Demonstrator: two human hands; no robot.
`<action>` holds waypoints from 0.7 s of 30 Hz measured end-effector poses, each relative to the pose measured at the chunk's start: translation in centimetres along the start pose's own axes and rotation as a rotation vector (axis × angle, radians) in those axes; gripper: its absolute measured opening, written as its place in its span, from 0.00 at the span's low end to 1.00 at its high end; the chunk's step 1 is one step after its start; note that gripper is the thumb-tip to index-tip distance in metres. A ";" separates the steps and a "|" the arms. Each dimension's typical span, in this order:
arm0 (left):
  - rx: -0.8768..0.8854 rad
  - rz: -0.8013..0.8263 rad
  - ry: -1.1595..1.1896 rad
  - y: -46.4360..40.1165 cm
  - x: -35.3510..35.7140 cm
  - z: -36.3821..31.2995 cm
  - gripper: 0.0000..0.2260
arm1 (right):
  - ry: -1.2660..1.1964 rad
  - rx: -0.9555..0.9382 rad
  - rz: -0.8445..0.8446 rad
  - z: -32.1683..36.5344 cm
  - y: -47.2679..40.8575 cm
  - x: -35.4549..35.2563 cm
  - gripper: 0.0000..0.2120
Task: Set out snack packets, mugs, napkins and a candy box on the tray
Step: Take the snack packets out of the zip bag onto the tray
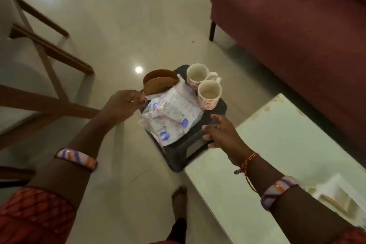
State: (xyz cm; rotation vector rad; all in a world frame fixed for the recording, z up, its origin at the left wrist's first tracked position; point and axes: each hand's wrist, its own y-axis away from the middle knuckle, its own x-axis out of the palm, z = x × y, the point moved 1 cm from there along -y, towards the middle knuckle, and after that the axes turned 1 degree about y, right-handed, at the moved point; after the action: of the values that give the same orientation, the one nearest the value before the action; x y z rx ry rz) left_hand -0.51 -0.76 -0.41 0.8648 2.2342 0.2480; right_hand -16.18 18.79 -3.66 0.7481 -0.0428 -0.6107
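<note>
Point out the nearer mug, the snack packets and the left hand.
nearer mug (pixel 208 103): head view, on its patterned outer wall.
snack packets (pixel 170 115): head view, middle of the clear wrapping.
left hand (pixel 120 103): head view, back of the hand.

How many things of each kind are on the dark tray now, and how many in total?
Mugs: 2, one and another
Clear snack packets: a pile, number not clear; counted as 1
Brown round container: 1
Total: 4 on the tray

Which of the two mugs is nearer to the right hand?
The nearer mug, the one lower in the picture, stands closest to the right hand. The other mug stands behind it, farther from the hand, with its handle pointing right.
</note>
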 end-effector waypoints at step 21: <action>-0.291 0.372 0.228 -8.9 3.8 9.2 0.16 | -0.516 0.500 0.137 -4.6 -9.2 7.0 0.18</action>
State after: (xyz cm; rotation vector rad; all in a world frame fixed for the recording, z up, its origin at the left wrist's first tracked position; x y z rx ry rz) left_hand -0.73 -5.77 -12.81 1.1286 2.1496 0.8620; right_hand -13.95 12.68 -14.28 1.0405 -0.7382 -0.6556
